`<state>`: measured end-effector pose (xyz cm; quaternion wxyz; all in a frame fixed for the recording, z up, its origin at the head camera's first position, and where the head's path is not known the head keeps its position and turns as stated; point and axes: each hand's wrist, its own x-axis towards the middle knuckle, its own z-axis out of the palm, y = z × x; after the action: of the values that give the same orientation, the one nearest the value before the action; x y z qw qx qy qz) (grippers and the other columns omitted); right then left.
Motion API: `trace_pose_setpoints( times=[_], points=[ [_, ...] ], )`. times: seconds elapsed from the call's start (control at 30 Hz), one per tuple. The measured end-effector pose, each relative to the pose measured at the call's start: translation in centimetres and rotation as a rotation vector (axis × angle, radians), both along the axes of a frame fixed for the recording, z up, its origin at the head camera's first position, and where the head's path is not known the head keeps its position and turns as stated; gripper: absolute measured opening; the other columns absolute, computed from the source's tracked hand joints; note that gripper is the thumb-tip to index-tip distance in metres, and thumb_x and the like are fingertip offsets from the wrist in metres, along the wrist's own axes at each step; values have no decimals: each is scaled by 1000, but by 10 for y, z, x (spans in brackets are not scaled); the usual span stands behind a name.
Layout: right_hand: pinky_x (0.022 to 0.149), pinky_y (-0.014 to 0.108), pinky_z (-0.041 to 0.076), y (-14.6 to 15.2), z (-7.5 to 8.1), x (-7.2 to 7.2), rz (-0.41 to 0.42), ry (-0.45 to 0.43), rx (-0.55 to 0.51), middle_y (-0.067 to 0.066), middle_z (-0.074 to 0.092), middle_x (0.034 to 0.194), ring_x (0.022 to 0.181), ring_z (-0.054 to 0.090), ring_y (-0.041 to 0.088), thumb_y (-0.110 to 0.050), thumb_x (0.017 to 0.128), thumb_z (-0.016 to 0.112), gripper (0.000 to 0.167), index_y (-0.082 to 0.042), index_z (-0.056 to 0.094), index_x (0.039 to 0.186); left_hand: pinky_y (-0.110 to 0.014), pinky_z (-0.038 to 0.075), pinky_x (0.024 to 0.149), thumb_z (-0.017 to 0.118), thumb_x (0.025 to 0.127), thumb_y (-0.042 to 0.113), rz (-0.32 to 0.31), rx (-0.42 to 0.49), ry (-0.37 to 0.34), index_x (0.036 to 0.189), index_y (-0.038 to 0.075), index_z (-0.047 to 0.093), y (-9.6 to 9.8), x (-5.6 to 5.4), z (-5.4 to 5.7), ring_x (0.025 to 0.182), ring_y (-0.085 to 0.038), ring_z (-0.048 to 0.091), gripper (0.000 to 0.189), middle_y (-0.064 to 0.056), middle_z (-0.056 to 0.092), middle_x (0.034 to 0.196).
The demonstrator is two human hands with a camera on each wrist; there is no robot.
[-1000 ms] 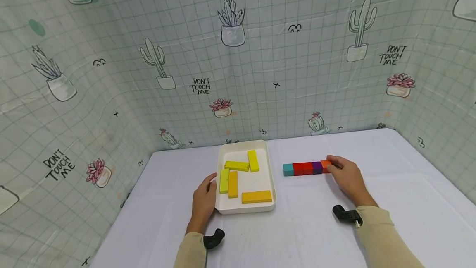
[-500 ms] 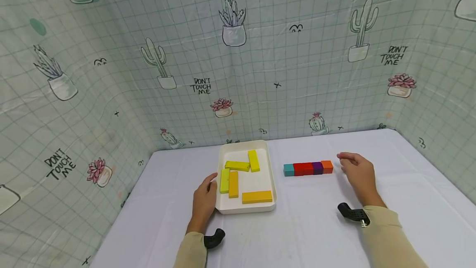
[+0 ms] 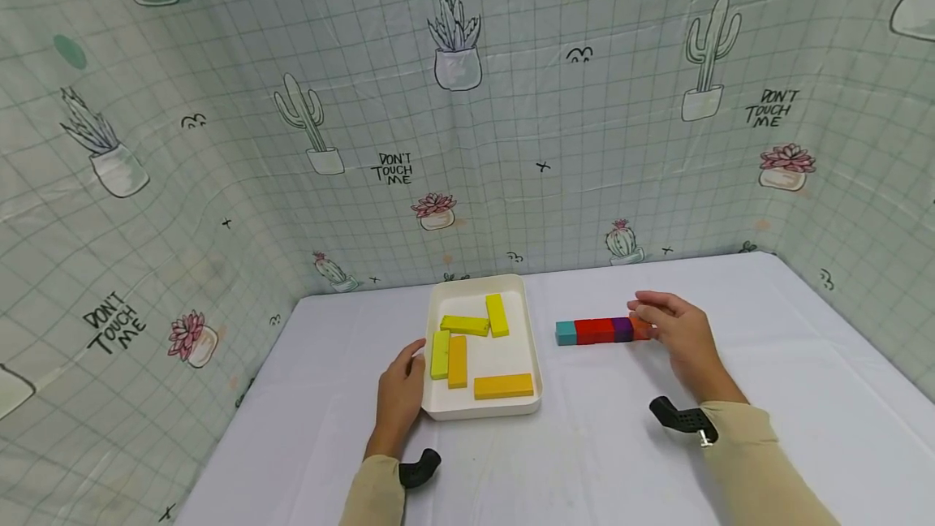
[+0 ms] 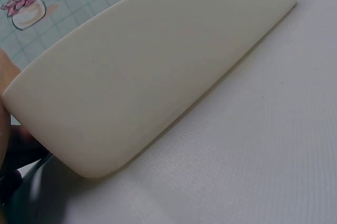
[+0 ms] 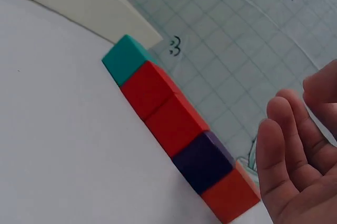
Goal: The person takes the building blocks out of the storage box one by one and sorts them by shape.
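My left hand rests at the left side of a white tray, its fingers along the outer wall. The left wrist view shows the tray's wall from close by. On the table, right of the tray, cubes stand in one straight row: a teal cube, two red cubes, a purple cube and an orange cube. My right hand hovers beside the orange end with bent, relaxed fingers. Nothing is between thumb and fingers, and in the head view they partly cover the orange cube.
Inside the tray lie flat blocks: several yellow-green ones, such as the upright block, and two orange-yellow ones, such as the front block. A white cloth covers the table. A printed cactus curtain encloses the back and sides.
My right hand let go of the orange cube, drew back to the right, then came back left above it. The row and my left hand have stayed in place.
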<state>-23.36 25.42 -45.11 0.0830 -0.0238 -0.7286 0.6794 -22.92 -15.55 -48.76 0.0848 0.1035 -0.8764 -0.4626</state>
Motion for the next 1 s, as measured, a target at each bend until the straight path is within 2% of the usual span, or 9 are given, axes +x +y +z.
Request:
trace_pose_setpoints(
  times=[0.1,0.3,0.53,0.67,0.77,1.0],
  points=[
    [83,22,55,-13,0,-2,48,-22,14,5,69,119,102,65,15,-32,100,62,53,4,53,138,-53,41,108,45,106,29,1,-4,1,143,22,57,0,0,0,124,-28,55,40,-8,60,139],
    [81,24,57,-42,0,-3,113,-61,5,11,67,115,93,66,14,-24,99,65,51,8,53,136,-52,43,106,46,106,29,6,-6,9,142,22,58,0,0,1,120,-26,57,39,-8,62,135],
    [80,30,58,-66,-4,0,214,-73,27,22,67,114,94,67,22,-18,97,68,44,9,58,129,-52,43,106,46,105,29,12,-2,9,142,22,58,0,0,1,118,-26,57,39,-8,61,135],
    [80,30,58,-75,-4,0,242,-69,80,23,67,113,95,66,27,-17,96,67,40,8,60,127,-53,42,107,47,105,29,13,1,0,142,22,58,-1,-1,1,123,-27,55,39,-8,60,137],
    [79,29,58,-82,-3,-2,257,-65,92,23,68,112,94,66,26,-16,96,67,38,8,61,125,-53,41,107,48,105,29,12,-1,1,142,22,59,0,-2,1,125,-28,55,39,-8,60,138],
    [81,32,58,-103,0,-7,298,-80,65,20,68,113,95,66,26,-15,96,65,37,8,61,125,-53,41,107,47,105,29,3,-5,16,142,22,59,0,0,1,125,-28,55,39,-8,60,138]
  ],
)
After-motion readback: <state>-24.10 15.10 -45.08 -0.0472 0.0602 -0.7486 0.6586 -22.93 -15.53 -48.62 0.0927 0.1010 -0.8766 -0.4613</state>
